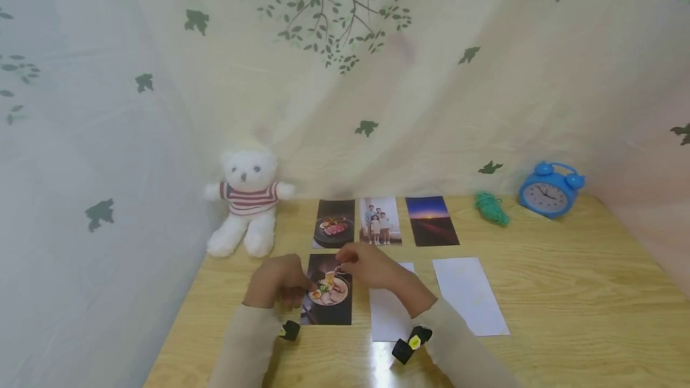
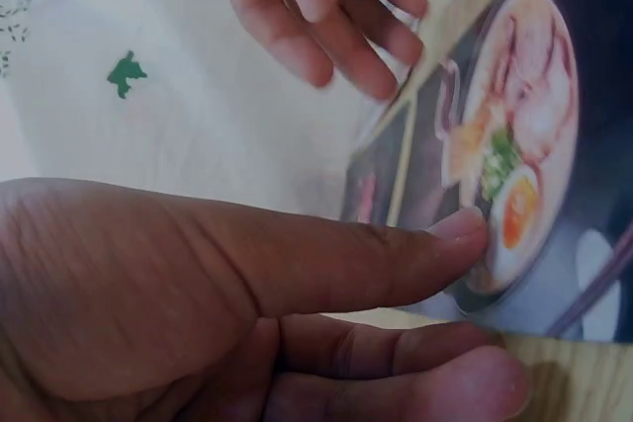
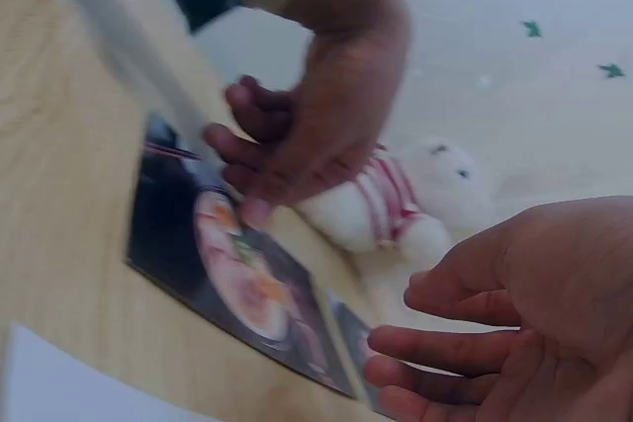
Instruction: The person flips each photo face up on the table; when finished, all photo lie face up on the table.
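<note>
One ramen photo [image 1: 333, 293] — left hand [image 1: 277, 279] touching; right hand [image 1: 374, 266] near

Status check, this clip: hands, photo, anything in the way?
Left hand, thumb over ramen photo; right hand over its far right corner. Photo face up on table. Only the hands partly cover it.

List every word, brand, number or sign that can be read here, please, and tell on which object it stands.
No text is readable.
Blue alarm clock: dial marks, too small to read.
Yellow patch on the right wrist's black device: any print is too small to read.
</note>
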{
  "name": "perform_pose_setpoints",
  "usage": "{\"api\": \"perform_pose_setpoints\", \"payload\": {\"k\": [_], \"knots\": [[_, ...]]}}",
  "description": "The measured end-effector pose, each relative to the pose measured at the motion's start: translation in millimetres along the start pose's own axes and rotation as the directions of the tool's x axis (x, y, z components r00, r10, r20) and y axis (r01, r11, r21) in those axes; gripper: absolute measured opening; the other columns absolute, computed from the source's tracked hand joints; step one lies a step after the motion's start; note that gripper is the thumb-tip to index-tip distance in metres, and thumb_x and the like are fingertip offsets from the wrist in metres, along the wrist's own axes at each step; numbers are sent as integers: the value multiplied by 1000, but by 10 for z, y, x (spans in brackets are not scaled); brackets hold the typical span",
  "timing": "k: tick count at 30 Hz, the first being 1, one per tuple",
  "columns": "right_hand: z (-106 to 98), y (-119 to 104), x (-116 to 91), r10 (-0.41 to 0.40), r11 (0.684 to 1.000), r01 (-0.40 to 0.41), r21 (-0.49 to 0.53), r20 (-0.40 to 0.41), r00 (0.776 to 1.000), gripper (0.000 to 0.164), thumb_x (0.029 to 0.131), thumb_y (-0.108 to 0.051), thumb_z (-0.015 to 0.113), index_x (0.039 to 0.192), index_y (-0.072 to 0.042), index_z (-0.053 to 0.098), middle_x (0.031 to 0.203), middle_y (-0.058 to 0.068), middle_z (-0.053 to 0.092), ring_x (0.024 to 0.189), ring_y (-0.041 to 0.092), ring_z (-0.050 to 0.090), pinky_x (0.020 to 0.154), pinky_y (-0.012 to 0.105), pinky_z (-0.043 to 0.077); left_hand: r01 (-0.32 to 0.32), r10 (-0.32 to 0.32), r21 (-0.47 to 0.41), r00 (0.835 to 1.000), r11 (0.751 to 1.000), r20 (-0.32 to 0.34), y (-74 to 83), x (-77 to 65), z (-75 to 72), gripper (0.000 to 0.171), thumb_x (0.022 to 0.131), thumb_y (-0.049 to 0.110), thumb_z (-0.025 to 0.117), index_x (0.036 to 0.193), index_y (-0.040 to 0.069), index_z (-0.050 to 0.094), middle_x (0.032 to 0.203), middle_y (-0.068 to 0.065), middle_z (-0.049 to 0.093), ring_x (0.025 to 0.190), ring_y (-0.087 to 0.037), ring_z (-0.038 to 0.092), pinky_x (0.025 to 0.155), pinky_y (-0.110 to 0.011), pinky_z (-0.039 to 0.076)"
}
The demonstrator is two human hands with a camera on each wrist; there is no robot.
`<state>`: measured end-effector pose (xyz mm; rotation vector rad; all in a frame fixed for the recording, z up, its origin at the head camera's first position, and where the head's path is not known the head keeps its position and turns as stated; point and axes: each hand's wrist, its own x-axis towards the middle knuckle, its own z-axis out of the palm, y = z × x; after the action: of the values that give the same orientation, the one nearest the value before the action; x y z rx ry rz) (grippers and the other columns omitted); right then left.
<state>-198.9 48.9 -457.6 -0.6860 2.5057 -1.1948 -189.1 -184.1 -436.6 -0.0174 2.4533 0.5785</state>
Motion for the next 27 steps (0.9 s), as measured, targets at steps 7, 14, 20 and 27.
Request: {"api": "perform_pose_setpoints", "payload": {"k": [7,14,20,27], "knots": [[-577,179,-235,13,999,-17,-50,-84,996,12,102,-8,64,110,-1,71,106,12,72,93,20,64,77,33,55,-169,185,111,970,979,-159,232,-51,47,38,92,36,79,64,13,68,61,0,66,52,-15,58,51,-30,46],[-838,390,-544,151,979,-159,-126,-70,986,16,87,5,66,86,-6,54,85,6,56,76,20,53,64,31,43,-440,484,234,855,867,-186,760,-233,479,44,82,43,89,114,17,74,110,2,73,92,-14,70,79,-33,57],[-854,532,-595,256,953,-263,-149,-62,965,14,90,1,63,83,-7,54,77,4,51,71,19,52,62,31,42,-486,562,385,819,785,-112,972,-258,822,72,70,37,98,133,19,68,144,-1,57,108,-17,71,84,-25,58],[-859,603,-596,226,966,-235,-105,-95,969,18,84,5,63,80,-8,50,80,4,56,71,19,50,62,30,40,-417,494,409,864,812,-100,1008,-215,880,80,63,29,102,134,15,67,145,-4,56,100,-21,73,76,-30,59]]}}
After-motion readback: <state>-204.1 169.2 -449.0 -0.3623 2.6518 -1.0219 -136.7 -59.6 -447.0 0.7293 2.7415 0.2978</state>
